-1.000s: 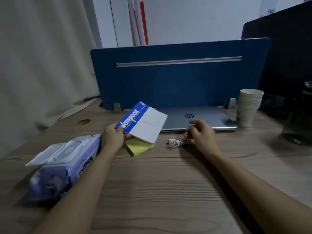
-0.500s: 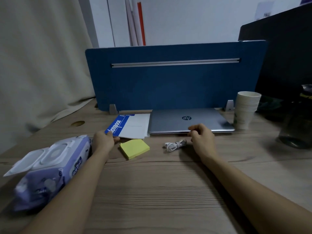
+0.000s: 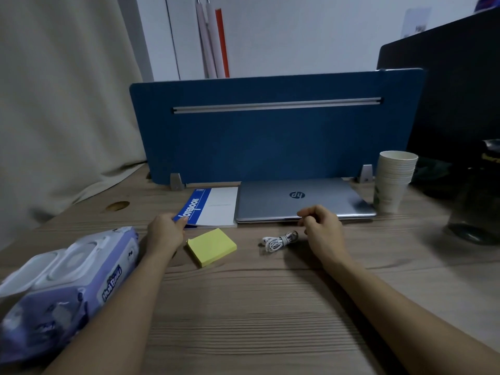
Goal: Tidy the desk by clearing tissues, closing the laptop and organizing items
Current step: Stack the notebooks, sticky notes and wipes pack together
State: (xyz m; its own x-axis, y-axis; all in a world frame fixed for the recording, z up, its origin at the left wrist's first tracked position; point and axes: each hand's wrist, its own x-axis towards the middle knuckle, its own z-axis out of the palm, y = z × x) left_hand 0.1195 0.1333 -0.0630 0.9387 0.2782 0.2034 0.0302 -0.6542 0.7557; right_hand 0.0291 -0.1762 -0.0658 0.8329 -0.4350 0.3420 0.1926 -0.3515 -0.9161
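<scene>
A blue-and-white notebook [image 3: 216,205] lies flat on the wooden desk [image 3: 257,307], its right edge against the closed silver laptop [image 3: 297,201]. My left hand [image 3: 165,234] grips the notebook's near left corner, thumb on the cover. In front of it sits a yellow sticky-note pad [image 3: 212,246]. A coiled white cable [image 3: 278,239] rests to the right of the pad. My right hand [image 3: 322,226] hovers just beyond the cable's right end, in front of the laptop's edge, fingers loosely curled and holding nothing.
A purple wet-wipes pack [image 3: 70,280] lies at the near left beside my left forearm. A stack of paper cups [image 3: 393,180] stands right of the laptop. A blue divider panel [image 3: 270,136] closes off the back. A dark glass vessel [image 3: 473,212] and black monitor [image 3: 446,104] fill the right.
My left hand has lowered the notebook from a tilted position in the air to flat beside the laptop, uncovering the sticky pad. My right hand has drawn slightly off the cable.
</scene>
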